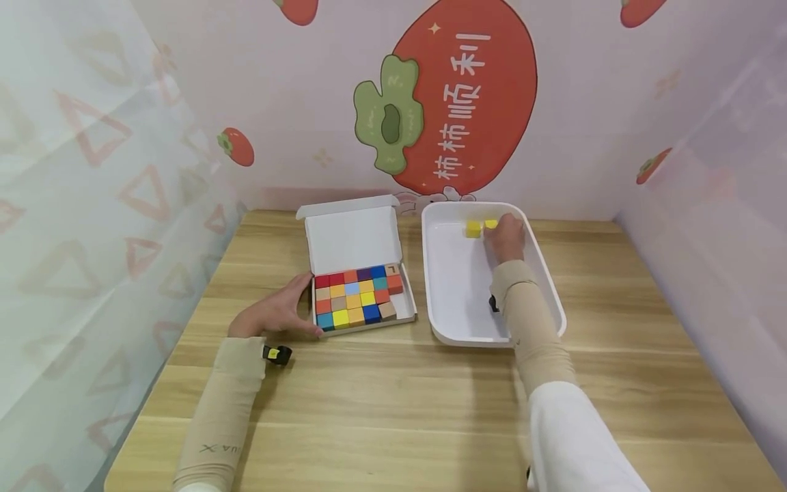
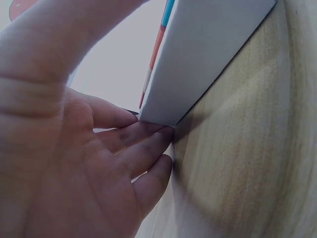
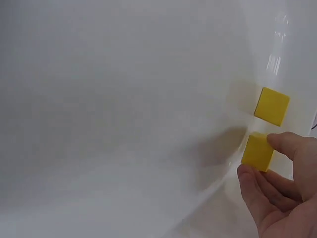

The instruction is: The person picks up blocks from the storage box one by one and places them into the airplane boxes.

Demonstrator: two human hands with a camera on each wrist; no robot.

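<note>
My right hand (image 1: 505, 239) reaches into the far end of a white plastic tub (image 1: 451, 301). In the right wrist view its thumb and fingers pinch a yellow cube block (image 3: 258, 151) at the tub's inner wall. A second yellow cube (image 3: 272, 106) sits just beside it, untouched. My left hand (image 1: 273, 313) spans the left end of an open white cardboard box (image 1: 353, 239), thumb at the near corner. Its loosely extended fingertips touch a box corner in the left wrist view. Rows of coloured wooden cubes (image 1: 352, 301) fill most of the box, with a gap at its right end.
Box and tub stand side by side on a wood-grain table (image 1: 393, 410). The box lid (image 1: 350, 205) is folded back towards the printed wall (image 1: 295, 102) behind. Patterned curtains (image 1: 74, 205) hang at the left and right.
</note>
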